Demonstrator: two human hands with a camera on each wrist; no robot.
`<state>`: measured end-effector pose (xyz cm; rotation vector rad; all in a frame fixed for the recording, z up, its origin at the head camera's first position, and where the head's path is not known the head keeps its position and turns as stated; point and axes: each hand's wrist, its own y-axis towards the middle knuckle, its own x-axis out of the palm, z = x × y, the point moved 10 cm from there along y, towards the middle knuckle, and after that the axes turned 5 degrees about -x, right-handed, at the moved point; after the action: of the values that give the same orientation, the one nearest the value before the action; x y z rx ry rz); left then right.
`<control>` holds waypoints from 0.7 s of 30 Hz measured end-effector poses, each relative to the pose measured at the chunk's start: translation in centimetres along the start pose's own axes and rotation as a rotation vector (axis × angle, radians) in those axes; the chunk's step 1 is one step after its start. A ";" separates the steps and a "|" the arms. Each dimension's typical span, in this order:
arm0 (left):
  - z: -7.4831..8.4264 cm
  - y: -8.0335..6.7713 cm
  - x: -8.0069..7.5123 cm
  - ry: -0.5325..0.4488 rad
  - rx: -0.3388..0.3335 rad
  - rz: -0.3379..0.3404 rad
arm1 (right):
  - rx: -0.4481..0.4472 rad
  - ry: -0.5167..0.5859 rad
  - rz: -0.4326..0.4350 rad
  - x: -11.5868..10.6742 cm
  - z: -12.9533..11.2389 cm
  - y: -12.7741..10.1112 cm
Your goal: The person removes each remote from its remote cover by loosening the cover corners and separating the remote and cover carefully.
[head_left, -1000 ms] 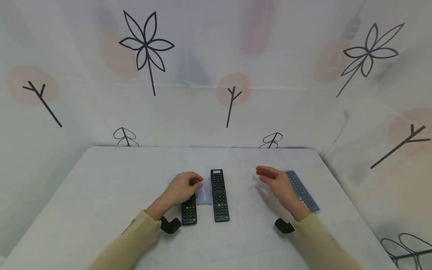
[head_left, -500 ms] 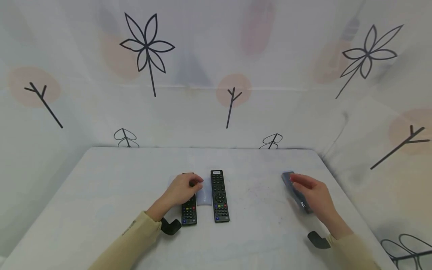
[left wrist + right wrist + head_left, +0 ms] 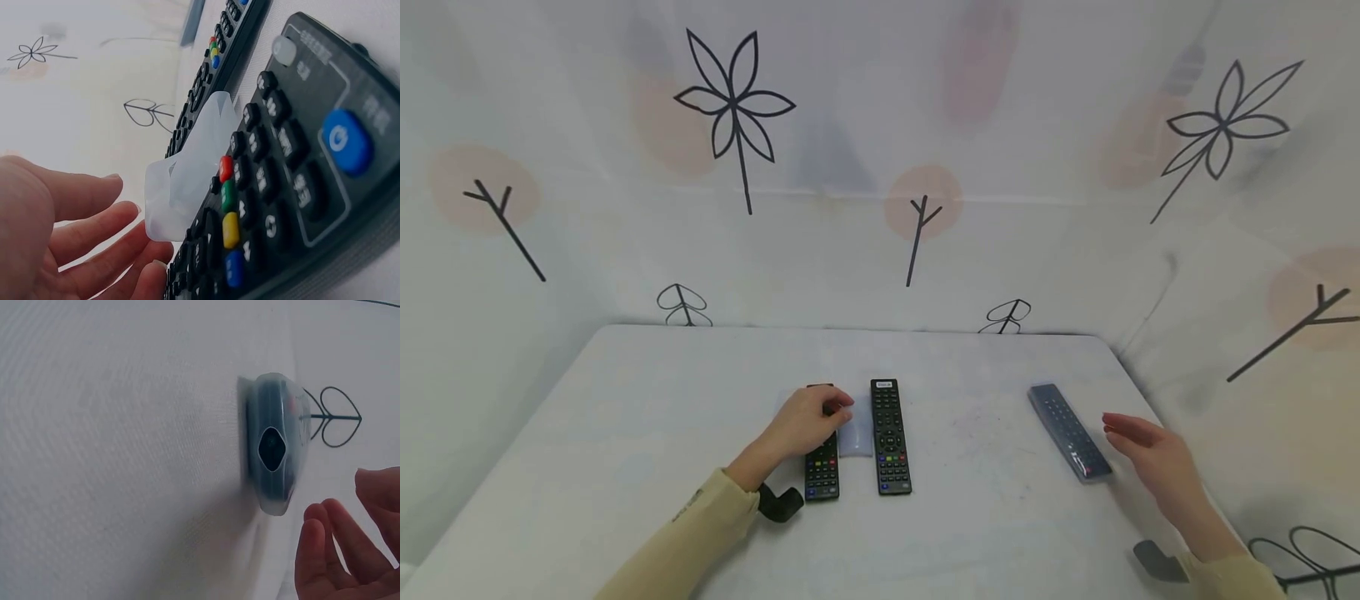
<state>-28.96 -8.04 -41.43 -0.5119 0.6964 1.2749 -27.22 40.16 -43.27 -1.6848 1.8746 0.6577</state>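
my left wrist view shows a clear cover by the remote under my left hand (grip unclear), while my right hand, fingers apart, has left the gray remote.

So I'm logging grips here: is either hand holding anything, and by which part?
The left hand rests on the far end of a black remote; whether it grips is unclear. The right hand holds nothing.

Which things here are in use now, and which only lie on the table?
In use:
left hand on the left remote
clear cover beside it
right hand, open, next to the covered remote

Lying about:
middle remote
table
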 end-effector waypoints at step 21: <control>-0.3 0.1 0.3 -0.007 -0.031 -0.008 | 0.041 -0.051 -0.100 2.6 0.4 1.0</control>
<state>-29.07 -8.03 -41.87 -0.5346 0.6690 1.2808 -28.39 38.65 -45.34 -1.7079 1.7443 0.6126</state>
